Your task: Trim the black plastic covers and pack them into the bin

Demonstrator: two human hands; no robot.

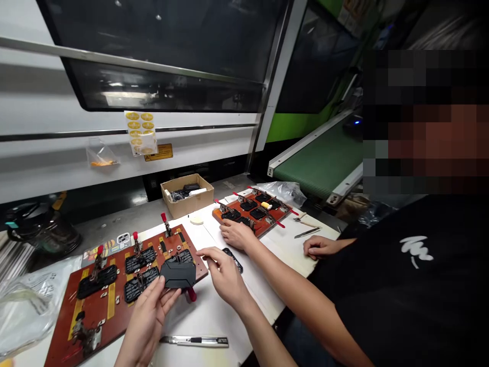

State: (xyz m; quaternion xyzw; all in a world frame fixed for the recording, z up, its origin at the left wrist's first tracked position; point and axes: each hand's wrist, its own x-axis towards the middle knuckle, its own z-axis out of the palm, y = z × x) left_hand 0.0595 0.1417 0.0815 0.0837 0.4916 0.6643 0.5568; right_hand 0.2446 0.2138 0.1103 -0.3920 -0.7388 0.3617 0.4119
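My left hand (151, 300) grips a flat black plastic cover (178, 274) between thumb and fingers, held above the near right part of a reddish-brown fixture board (91, 326). To its right is my right hand (223, 275), fingers apart and index finger stretched toward the board's right edge, with nothing seen in it. Black ribbed plastic parts (97, 281) sit on the board under metal toggle clamps (136, 244) with red tips. A dark oblong part (233, 259) lies just behind my right hand, partly hidden by it. A utility knife (194, 341) rests on the white table covering below my hands.
At right, a co-worker's hand (237, 234) touches a second fixture board (260, 209); their other hand (321, 246) rests near tweezers (307, 232). A cardboard box (187, 205) of parts stands behind. Plastic bags (34, 300) lie at left. A green conveyor (321, 153) stands back right.
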